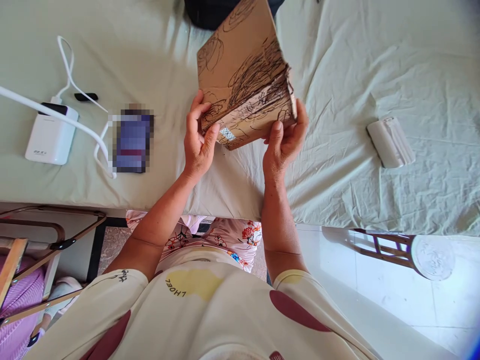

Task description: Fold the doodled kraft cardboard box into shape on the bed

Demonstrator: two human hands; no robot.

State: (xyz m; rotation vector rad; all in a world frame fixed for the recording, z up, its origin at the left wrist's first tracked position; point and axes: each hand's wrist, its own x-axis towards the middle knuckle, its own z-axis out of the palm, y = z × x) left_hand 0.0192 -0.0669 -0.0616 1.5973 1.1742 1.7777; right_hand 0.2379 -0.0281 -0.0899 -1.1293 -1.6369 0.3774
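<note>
A brown cardboard box (pixel 247 75) with dark scribbles over its faces is held up, tilted, above the cloth-covered table. My left hand (pixel 200 137) grips its lower left corner, thumb on the near face and fingers along the side. At the lower right end, my right hand (pixel 285 140) is closed round the edge, its thumb on the near face. A small pale patterned patch shows on the box near my left thumb. The box's right edge looks rough and torn. Its far and under sides are hidden.
On the pale green cloth (pixel 337 65) lie a white power bank (pixel 52 134) with a white cable, a small black object (pixel 86 96), and a blurred-out phone-like item (pixel 132 142). A tissue pack (pixel 390 142) is at right, a black object (pixel 210 12) behind the box. A stool (pixel 433 256) stands below right.
</note>
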